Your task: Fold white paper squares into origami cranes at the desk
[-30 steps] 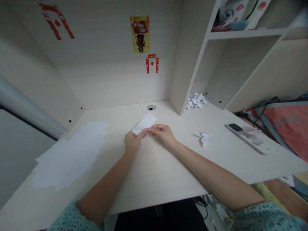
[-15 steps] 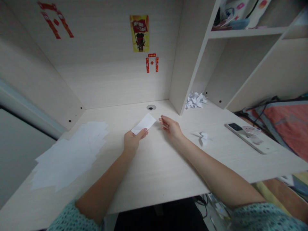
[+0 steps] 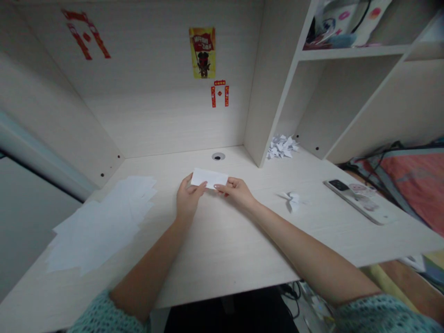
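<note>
A narrow white paper strip [image 3: 209,178] lies nearly level above the desk, held between both hands. My left hand [image 3: 188,199] pinches its left end between thumb and fingers. My right hand [image 3: 236,192] grips its right end, with the fingertips reaching the paper's lower edge. To the left of my hands lies a spread layer of white paper sheets [image 3: 104,222]. A small folded paper crane [image 3: 292,201] rests to the right of my right hand, and a heap of small folded paper pieces [image 3: 281,147] sits by the shelf upright.
The pale wood-grain desk [image 3: 225,249] ends in a front edge below my forearms. A shelf unit [image 3: 270,78] stands at the right. A white phone [image 3: 359,201] lies near the right edge, beyond which is a bed with red bedding [image 3: 416,185]. A cable grommet [image 3: 218,156] sits at the back.
The paper strip has turned from a slant to nearly level. My right hand has moved back from apart to holding its right end, and my left hand has shifted slightly.
</note>
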The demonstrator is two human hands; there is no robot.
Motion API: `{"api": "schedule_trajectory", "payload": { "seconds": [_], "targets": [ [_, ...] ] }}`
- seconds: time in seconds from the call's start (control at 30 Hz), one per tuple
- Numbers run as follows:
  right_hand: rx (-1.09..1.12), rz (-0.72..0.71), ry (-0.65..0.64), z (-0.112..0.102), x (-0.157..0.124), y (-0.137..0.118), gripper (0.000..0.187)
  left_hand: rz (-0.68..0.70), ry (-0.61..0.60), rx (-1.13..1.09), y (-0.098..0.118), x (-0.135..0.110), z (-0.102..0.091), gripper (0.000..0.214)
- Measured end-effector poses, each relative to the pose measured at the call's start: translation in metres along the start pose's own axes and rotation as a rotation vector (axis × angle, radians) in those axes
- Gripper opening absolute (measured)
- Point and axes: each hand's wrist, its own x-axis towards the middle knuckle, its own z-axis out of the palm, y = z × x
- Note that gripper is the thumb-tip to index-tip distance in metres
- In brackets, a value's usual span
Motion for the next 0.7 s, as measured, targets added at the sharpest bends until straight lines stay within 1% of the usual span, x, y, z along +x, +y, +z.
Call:
{"api": "schedule_trajectory", "payload": {
  "seconds": [0.07,0.13,0.2,0.27,0.4,0.53,0.63,0.7],
  "targets": [
    [0.029,0.000,-0.007,0.003,-0.003,-0.001,0.031,0.002,-0.035,0.028,-0.002,0.000,-0.001,0.045],
    [0.057,-0.002,-0.004,0.007,-0.005,-0.002,0.030,-0.003,-0.118,0.066,-0.005,0.000,-0.002,0.030],
    [0.076,0.003,-0.012,0.009,-0.006,-0.001,0.030,-0.018,-0.175,0.082,-0.010,0.000,-0.003,0.023],
    [0.078,0.003,-0.033,0.009,-0.007,-0.001,0.029,-0.051,-0.201,0.041,-0.014,0.001,-0.004,0.024],
    [0.059,0.002,-0.106,0.007,-0.007,-0.002,0.029,-0.120,-0.216,-0.145,-0.018,0.004,-0.007,0.030],
    [0.057,0.033,-0.132,0.006,-0.007,-0.003,0.031,-0.120,-0.139,-0.271,-0.014,0.011,-0.013,0.028],
    [0.040,0.062,-0.125,0.006,-0.006,0.001,0.032,-0.150,-0.008,-0.383,-0.006,0.021,-0.025,0.025],
    [0.050,0.079,-0.113,0.006,-0.006,0.004,0.033,-0.125,0.084,-0.446,-0.002,0.028,-0.032,0.023]
  ]
}}
